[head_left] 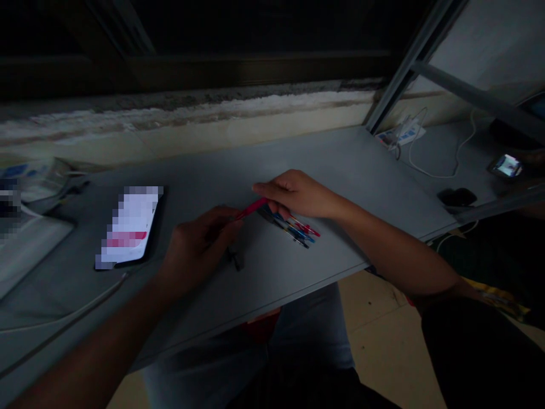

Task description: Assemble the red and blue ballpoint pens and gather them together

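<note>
A red pen spans the space between my two hands above the grey desk. My left hand is closed around its near-left end, thumb and fingers pinching. The other end is gripped by my right hand, its thumb on top and fingers curled below. Several pens, with red, blue and dark ends, lie side by side on the desk just under and beyond my right fingers; their far ends are partly hidden. A small black item rests beside my left hand, too dim to name.
Left of my hands a lit phone lies on the desk, near a white cable. A metal frame rises on the right. Past it are a dark mouse-like object and a small lit screen.
</note>
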Motion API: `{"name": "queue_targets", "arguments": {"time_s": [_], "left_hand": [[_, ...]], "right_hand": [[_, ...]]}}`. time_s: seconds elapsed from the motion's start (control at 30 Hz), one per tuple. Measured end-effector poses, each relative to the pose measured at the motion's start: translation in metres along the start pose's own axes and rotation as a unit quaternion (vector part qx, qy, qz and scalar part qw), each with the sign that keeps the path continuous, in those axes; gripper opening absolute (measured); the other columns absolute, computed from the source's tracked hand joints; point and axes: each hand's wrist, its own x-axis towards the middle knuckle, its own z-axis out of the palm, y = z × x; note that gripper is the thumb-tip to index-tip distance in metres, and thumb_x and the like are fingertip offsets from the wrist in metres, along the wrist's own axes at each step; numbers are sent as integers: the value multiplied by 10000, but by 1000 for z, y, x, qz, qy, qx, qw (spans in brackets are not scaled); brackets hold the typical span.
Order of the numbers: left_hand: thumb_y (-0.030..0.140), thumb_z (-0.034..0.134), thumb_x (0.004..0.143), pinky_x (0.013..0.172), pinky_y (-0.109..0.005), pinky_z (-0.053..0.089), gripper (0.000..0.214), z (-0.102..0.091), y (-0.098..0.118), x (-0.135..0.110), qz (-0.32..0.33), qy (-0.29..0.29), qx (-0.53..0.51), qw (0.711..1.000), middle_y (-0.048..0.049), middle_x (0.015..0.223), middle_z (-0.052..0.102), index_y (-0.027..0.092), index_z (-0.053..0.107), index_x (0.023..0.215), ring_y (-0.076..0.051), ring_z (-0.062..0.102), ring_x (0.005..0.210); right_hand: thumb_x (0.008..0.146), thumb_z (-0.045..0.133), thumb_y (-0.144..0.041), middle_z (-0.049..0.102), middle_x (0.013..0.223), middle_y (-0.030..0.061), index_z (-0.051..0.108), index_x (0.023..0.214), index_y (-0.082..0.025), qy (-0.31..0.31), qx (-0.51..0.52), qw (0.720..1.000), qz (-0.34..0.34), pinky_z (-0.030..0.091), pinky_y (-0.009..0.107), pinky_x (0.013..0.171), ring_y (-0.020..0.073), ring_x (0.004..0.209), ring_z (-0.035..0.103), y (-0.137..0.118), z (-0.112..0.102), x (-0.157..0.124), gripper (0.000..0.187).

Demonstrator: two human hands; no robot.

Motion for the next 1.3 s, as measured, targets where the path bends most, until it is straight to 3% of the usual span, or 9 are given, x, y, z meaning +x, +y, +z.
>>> {"name": "queue_targets", "arguments": {"time_s": [0.17,0.37,0.53,0.63,0.77,0.9,1.03,1.17,1.3], "left_hand": [[533,692,1033,645,-331,543,318,1,-3,0,-11,25,13,1000,-25,837,803,275,795,1187,-231,742,706],[575,704,1031,746,-371,624,340,2,-1,-1,-4,29,32,999,-38,958,868,303,824,1196,-277,801,825],[570,714,1031,657,-343,576,340,-2,-4,-1,-7,54,51,997,-15,968,886,312,841,1213,-256,779,746],[580,707,1039,624,-337,543,345,-2,-5,-1,27,66,88,994,-9,963,887,316,871,1189,-233,761,701],[540,671,1085,677,-359,564,334,0,-2,-4,108,105,158,976,-3,961,877,309,877,1211,-243,799,808],[527,638,1124,722,-385,591,350,1,2,-5,133,112,190,966,-9,949,876,295,870,1244,-229,797,803],[539,647,1118,697,-348,582,385,3,-5,-5,122,109,192,968,-22,940,868,263,855,1290,-211,782,751],[504,661,1104,651,-307,562,369,5,-15,-1,114,92,156,977,-51,994,890,250,854,1289,-199,779,711],[485,669,1098,657,-281,571,348,3,-15,0,101,56,125,985,-34,988,890,258,833,1304,-194,780,705]], "right_hand": [[983,802,-602,720,737,-28,659,957,-190,-6,53,996,-67,454,219,605,93,617,631,3,-3,2,437],[1123,537,-671,501,518,-66,527,700,-214,-31,-46,998,9,367,255,566,80,479,445,-1,-6,0,623],[1094,606,-656,605,625,-62,579,846,-213,-48,-12,997,-52,404,246,627,89,565,510,-4,-7,-2,509],[1104,559,-694,572,560,-62,560,756,-213,-72,-24,996,-36,403,252,614,86,523,496,-4,-7,-1,593],[1111,467,-767,448,418,-75,483,585,-223,-67,-4,997,21,375,268,560,68,398,399,-3,-6,0,756],[1111,481,-764,425,385,-72,485,538,-217,-56,-3,997,43,374,274,563,58,372,386,-5,-5,-1,793],[1113,520,-718,525,479,-52,573,653,-195,-30,-14,999,37,377,262,572,69,441,449,-5,-5,-1,699],[1108,594,-625,646,717,-22,589,858,-197,-14,-6,998,-54,424,249,646,97,624,589,0,-3,0,495],[1113,606,-535,676,838,-1,610,995,-192,-42,-30,993,-108,452,260,710,117,720,621,0,-5,-2,363]]}}
